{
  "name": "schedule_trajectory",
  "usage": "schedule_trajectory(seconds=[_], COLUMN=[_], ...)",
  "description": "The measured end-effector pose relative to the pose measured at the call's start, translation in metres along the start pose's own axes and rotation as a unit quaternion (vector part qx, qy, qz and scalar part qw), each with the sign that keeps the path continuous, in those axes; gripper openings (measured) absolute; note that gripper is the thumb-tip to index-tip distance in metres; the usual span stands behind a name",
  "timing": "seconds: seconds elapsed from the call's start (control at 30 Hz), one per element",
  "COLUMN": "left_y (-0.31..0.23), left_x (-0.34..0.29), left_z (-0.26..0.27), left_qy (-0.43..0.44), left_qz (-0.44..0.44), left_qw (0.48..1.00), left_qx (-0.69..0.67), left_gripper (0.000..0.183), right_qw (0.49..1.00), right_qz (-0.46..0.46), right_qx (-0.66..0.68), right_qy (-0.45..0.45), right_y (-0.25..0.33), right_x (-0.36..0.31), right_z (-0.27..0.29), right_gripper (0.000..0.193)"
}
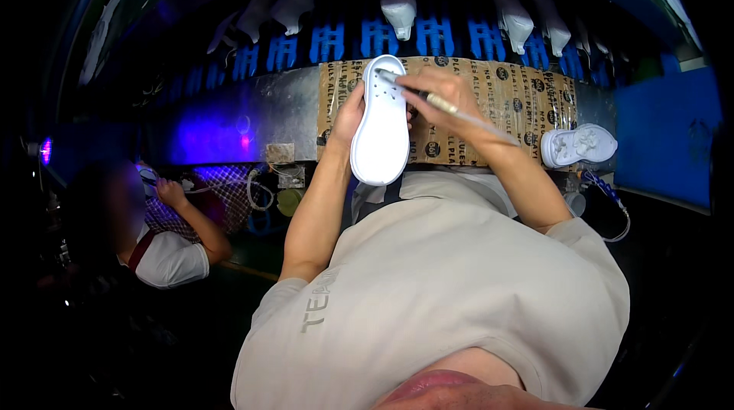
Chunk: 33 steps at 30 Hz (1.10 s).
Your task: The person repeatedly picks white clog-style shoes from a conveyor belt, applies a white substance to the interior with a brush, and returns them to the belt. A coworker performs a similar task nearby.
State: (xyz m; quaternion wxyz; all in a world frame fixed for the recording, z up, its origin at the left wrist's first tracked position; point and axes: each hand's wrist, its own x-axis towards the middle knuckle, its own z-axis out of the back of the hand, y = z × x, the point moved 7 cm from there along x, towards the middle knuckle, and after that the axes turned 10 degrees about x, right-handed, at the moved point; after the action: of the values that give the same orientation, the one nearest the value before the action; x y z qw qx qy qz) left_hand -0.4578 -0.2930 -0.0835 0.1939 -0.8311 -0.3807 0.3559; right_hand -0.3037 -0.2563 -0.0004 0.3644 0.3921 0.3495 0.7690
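A white shoe sole (pixel 380 142) is held up over the bench, its hollow side with small holes facing up and its long axis pointing away from me. My left hand (pixel 350 115) is closed on its left edge; some fingers are hidden beneath it. A slim brush (pixel 443 104) is gripped in my right hand (pixel 445 89), its tip inside the far end of the sole. Motion smears the brush's long handle, which slants toward the lower right. On the right of the bench lies a white shoe (pixel 585 144) with laces.
Printed brown cardboard (pixel 489 89) covers the bench in front of me. Behind it runs a row of blue racks (pixel 378 37), with white shoe-shaped pieces (pixel 399 8) hanging above. A blue panel (pixel 665 138) stands at right. On the left, another person (pixel 172 257) works under violet light.
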Motion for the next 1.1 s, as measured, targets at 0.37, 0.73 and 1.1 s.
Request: schedule_trajectory(seconds=[0.37, 0.73, 1.1], left_y=[-0.034, -0.04, -0.418], left_x=[-0.02, -0.093, -0.026], left_z=[0.056, -0.002, -0.127], left_qy=[-0.074, 0.145, 0.219], left_qz=[-0.089, -0.083, -0.318], left_qw=[0.984, 0.971, 0.9], left_qx=[-0.135, -0.169, -0.2], left_gripper=[0.067, 0.076, 0.092], right_qw=[0.951, 0.949, 0.966], right_qz=[-0.131, -0.197, -0.164], right_qx=[0.28, 0.2, 0.131], right_qy=[0.006, -0.145, -0.153], right_y=[0.023, -0.077, -0.064], right_x=[-0.012, -0.083, -0.114], right_z=[0.008, 0.03, 0.028], right_gripper=[0.028, 0.027, 0.029])
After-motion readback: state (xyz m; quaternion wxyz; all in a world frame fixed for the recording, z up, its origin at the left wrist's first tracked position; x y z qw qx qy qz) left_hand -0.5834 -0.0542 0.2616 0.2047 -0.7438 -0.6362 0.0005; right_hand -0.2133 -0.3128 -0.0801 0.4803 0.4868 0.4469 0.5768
